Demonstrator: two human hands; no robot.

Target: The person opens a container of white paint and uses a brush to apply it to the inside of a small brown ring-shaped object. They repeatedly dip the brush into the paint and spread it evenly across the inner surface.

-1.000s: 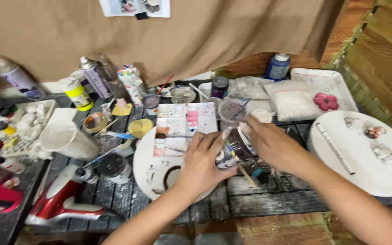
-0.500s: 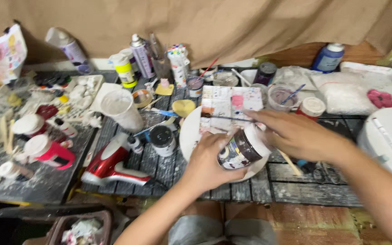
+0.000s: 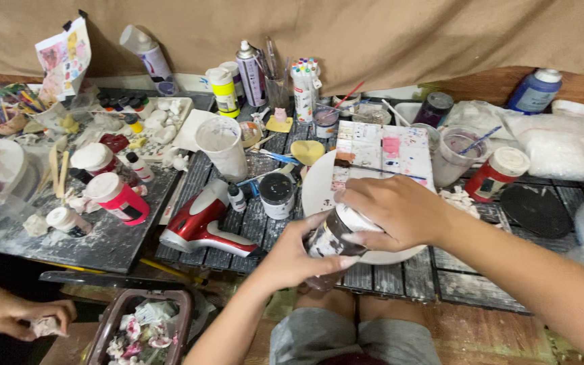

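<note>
Left hand (image 3: 292,253): wrapped around the body of a dark brown paint jar (image 3: 329,243), holding it from the left at the near edge of the desk (image 3: 400,277). Right hand (image 3: 390,209): closed over the jar's white lid (image 3: 359,217), fingers gripping its rim from above. The jar is tilted slightly and sits just over the near rim of a white plate (image 3: 315,192).

At the desk's left end: a red bottle with a white cap (image 3: 119,198) lies on a dark, dusty sheet (image 3: 89,243). Toward the middle: a red and white hair dryer (image 3: 201,226) lies near the front edge, with a white plastic cup (image 3: 221,145) behind it and a small black-lidded jar (image 3: 277,195) just beside the plate. A paint-stained white palette (image 3: 383,152) rests across the plate's far side. Right of the palette: a clear cup holding a brush (image 3: 455,155), then a red jar with a white lid (image 3: 498,174). A blue bottle (image 3: 534,91) stands at the far right corner.

In the lower left of the view, another person's hand (image 3: 25,314) holds a crumpled white scrap.
</note>
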